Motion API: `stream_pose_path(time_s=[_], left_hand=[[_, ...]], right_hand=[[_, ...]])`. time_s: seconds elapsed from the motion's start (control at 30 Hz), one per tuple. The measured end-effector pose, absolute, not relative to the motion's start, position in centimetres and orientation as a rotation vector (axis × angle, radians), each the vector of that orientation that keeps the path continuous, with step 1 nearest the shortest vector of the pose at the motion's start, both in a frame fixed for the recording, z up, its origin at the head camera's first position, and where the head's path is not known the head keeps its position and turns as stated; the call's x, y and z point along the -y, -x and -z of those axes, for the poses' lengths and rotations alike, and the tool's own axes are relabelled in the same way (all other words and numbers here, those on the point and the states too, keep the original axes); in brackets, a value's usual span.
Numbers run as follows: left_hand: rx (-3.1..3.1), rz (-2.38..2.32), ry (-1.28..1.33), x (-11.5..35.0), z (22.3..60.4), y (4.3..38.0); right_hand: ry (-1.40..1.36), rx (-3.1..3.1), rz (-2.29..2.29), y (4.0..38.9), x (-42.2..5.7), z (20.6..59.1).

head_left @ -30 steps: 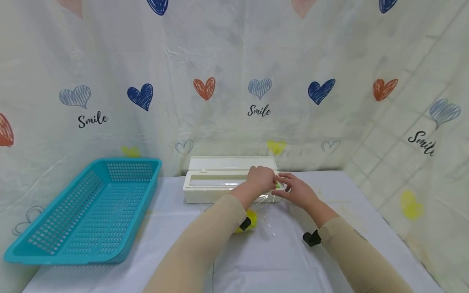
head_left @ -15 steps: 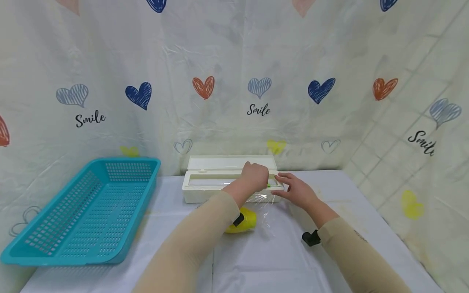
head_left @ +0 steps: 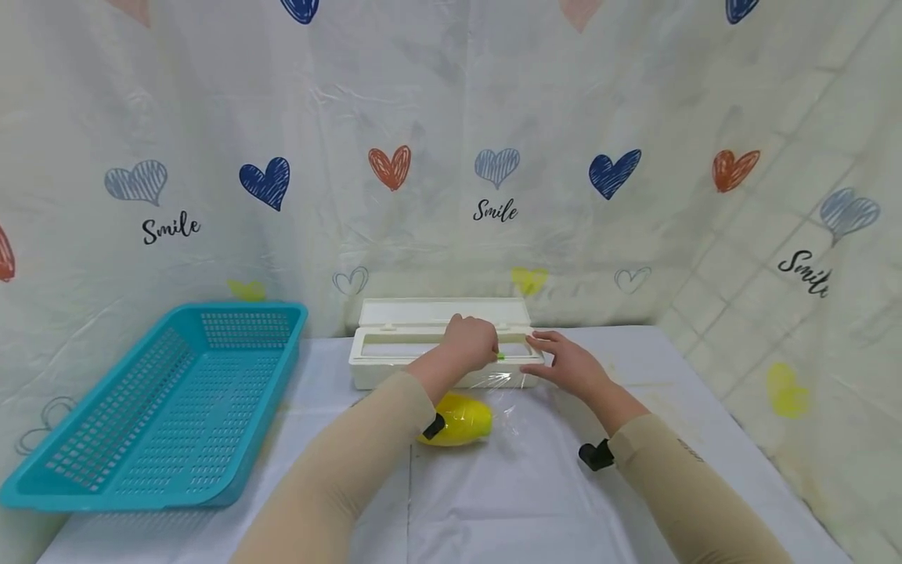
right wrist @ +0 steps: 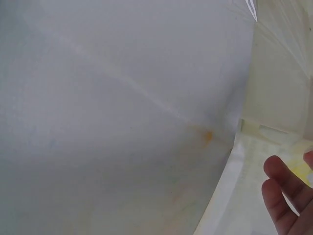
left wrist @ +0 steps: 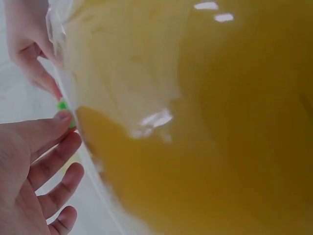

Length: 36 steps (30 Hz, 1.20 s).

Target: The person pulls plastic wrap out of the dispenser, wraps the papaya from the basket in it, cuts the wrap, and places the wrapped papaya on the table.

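A white cling film dispenser (head_left: 395, 374) stands at the table's back with its lid raised. My left hand (head_left: 470, 343) pinches a small green slide cutter (left wrist: 62, 105) on the dispenser's top front edge. My right hand (head_left: 572, 370) grips the right end, thumb in front and fingers above. Clear cling film (head_left: 502, 381) hangs from the front edge towards the table. In front of the dispenser lies a rounded yellow object (head_left: 461, 421) with a narrower right end, partly behind my left cuff. It fills much of the left wrist view, with shiny film over it; its exact kind is unclear.
A turquoise perforated basket (head_left: 243, 462) stands on the left of the white-covered table (head_left: 507, 509). Behind it hangs a white curtain (head_left: 437, 94) printed with hearts. Black camera mounts sit at both wrists.
My left hand has slid leftwards along the dispenser with the green cutter. More of the yellow object now shows beside the left sleeve. The right hand has stayed at the dispenser's right end.
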<state>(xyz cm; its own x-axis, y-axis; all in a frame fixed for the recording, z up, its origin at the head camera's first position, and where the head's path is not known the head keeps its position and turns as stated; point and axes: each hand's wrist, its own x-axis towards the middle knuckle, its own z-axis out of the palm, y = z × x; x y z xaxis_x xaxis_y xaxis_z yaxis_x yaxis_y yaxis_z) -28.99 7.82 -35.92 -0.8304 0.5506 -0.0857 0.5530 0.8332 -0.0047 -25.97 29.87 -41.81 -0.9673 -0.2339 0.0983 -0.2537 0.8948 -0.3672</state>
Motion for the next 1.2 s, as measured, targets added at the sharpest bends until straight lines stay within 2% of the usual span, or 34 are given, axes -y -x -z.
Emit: stream_pose_path(time_s=[0.33, 0.67, 0.93, 1.2], left_hand=[[-2.909, -0.023, -0.861, -3.7, 36.3, 29.4], [-2.78, -0.237, -1.156, -2.7, 37.1, 29.6], [-2.762, -0.18, -1.171, -1.5, 36.6, 30.1], [-2.779, -0.154, -1.096, 2.3, 36.6, 30.8]], right_hand=[[-0.415, 2.976, -0.585, 25.8, -29.8, 42.0], [-0.385, 3.011, -0.584, 25.8, -30.2, 42.1], [-0.388, 3.014, -0.594, 26.0, -29.9, 41.8], [-0.39, 3.028, -0.58, 25.9, -30.0, 41.5]])
